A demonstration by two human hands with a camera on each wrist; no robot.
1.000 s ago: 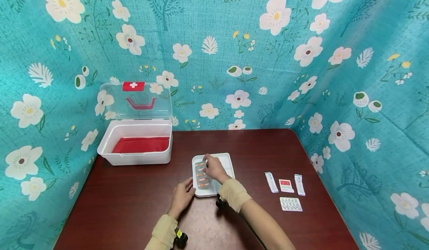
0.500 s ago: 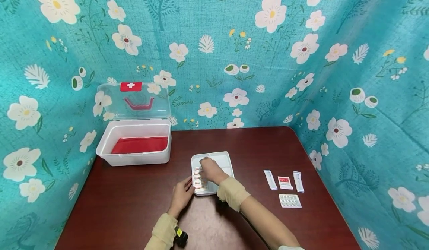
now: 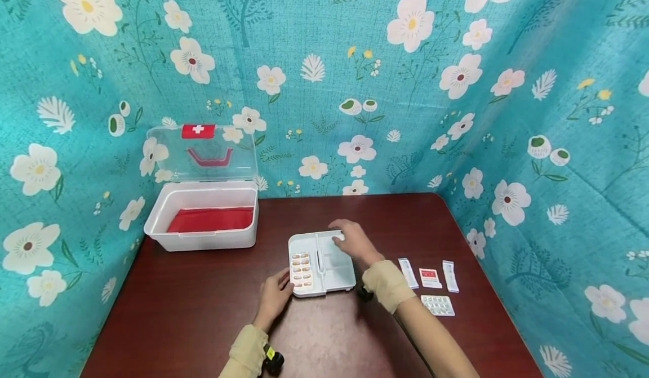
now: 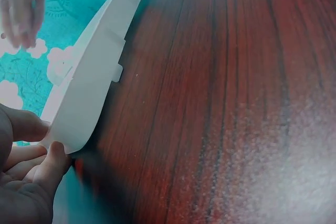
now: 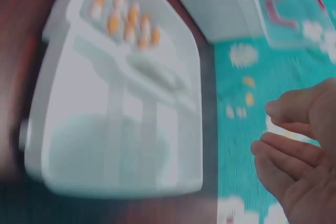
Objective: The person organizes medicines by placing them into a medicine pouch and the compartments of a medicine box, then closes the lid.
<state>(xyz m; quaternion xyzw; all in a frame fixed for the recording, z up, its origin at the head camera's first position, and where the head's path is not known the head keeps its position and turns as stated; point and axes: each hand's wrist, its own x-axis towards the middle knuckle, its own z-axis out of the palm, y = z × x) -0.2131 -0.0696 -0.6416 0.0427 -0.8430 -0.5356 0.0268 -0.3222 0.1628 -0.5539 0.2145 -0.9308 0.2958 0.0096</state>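
Observation:
A white divided tray (image 3: pixel 338 279) with a raised middle handle (image 3: pixel 320 261) lies on the table in the head view. In its left compartment rests a blister pack of orange and white capsules (image 3: pixel 301 270), seen close up in the right wrist view (image 5: pixel 126 17). My left hand (image 3: pixel 275 294) holds the tray's near left corner, thumb and fingers on its edge in the left wrist view. Over the tray's far right edge hovers my right hand (image 3: pixel 356 243), holding nothing, with its fingers loosely bent and apart from the tray.
Behind and left stands a white first-aid box (image 3: pixel 203 241) with its clear lid (image 3: pixel 213 167) raised and a red cloth item (image 3: pixel 210 219) inside. To the right lie two slim packets (image 3: pixel 408 273) (image 3: pixel 450 276), a red-and-white sachet (image 3: pixel 430 278) and a silver blister pack (image 3: pixel 438 305).
My right hand has let go of the capsule blister pack, now flat in the tray's left compartment, and moved right and back. The pack has turned capsule side up. The left hand stays put.

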